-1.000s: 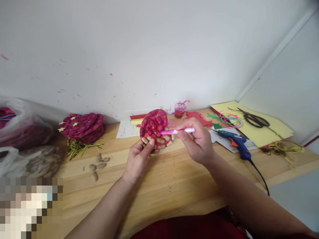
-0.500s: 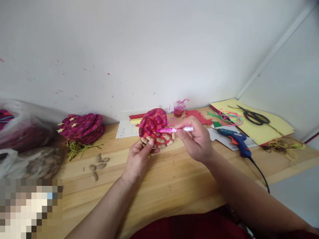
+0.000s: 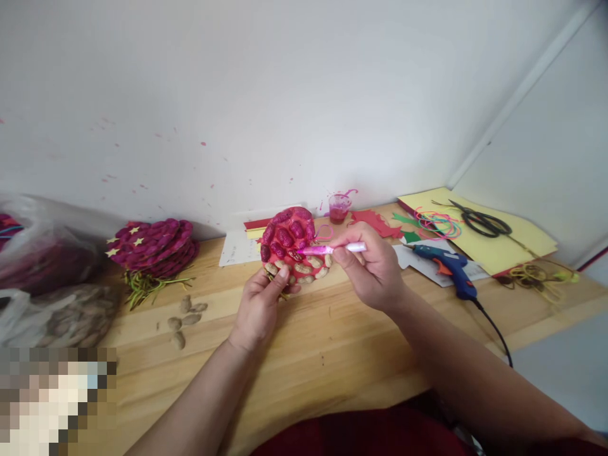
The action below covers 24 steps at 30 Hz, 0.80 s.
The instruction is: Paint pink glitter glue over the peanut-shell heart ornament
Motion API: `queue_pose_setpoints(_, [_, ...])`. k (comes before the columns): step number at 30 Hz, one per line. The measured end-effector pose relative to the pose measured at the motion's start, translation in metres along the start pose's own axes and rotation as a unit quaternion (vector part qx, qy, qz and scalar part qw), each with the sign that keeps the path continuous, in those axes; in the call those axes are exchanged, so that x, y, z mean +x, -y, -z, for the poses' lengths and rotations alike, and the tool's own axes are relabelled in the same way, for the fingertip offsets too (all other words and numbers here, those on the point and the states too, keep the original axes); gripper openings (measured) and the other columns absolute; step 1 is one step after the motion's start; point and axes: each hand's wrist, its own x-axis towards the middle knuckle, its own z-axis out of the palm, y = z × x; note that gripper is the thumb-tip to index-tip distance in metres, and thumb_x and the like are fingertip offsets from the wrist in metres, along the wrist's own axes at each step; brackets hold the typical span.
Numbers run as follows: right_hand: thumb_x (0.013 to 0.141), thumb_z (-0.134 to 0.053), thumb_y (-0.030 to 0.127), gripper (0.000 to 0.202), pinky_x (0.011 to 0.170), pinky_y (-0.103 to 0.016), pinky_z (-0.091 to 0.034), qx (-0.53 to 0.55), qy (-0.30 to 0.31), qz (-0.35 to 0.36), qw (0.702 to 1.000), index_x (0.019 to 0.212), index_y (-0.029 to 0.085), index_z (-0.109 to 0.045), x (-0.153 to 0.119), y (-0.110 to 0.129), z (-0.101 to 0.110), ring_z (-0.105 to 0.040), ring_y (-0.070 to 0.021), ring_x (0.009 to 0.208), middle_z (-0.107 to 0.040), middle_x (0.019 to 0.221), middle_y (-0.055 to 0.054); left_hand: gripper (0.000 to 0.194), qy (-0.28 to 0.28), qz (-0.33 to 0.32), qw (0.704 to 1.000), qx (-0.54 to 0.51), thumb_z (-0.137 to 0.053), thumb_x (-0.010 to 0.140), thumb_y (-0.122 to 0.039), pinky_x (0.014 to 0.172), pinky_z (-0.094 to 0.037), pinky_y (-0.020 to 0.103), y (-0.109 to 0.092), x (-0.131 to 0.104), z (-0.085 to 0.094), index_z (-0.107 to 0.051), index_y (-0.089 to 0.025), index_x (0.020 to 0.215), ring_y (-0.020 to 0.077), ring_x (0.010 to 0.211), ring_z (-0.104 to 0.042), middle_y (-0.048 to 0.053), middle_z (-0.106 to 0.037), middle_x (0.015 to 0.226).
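Note:
My left hand grips the lower left edge of a red craft piece covered with peanuts, its thumb on the front. Upper peanuts are painted magenta; those along the bottom are bare tan. Between the fingers and thumb of my right hand is a paintbrush with a white handle. Its magenta-stained tip touches a partly painted peanut near the middle of the piece. A clear cup of magenta paint stands behind, against the wall.
Stacked magenta peanut pieces with yellow stars stand left, near loose peanuts and a plastic bag of peanuts. A blue glue gun with a cord, black scissors, coloured strings and yellow paper lie right.
The brush tip stays on the same peanut, where the magenta paint has shifted slightly. The whole view has moved a little; both hands keep their holds.

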Motion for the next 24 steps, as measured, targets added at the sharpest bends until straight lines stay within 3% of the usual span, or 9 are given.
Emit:
queue_pose_setpoints(8, [0.101,-0.059,0.019,0.004,0.062,-0.026,-0.045,0.001,-0.013,-0.005,1.000,0.099,0.021,-0.062,0.0012,0.0024,0.0003,-0.059,-0.0109,0.068,-0.063,0.081,0.001,0.045,0.028,-0.008,0.999,0.046,-0.091,0.071,-0.055,0.052,-0.039,0.021,0.0013,-0.0007,0.0032,-0.066,-0.017,0.074,0.0092,0.056,-0.050,-0.001,-0.061,0.066])
queue_pose_setpoints(24, [0.101,-0.060,0.021,0.002,0.064,-0.028,-0.047,-0.008,-0.018,0.009,1.000,0.100,0.022,-0.062,-0.0016,0.0023,-0.0011,-0.060,-0.0129,0.071,-0.065,0.084,-0.001,0.042,0.036,0.014,0.999,-0.037,-0.096,0.067,-0.047,0.053,-0.047,0.020,0.0022,-0.0016,-0.0017,-0.070,-0.016,0.076,0.0101,0.058,-0.058,0.000,-0.066,0.067])
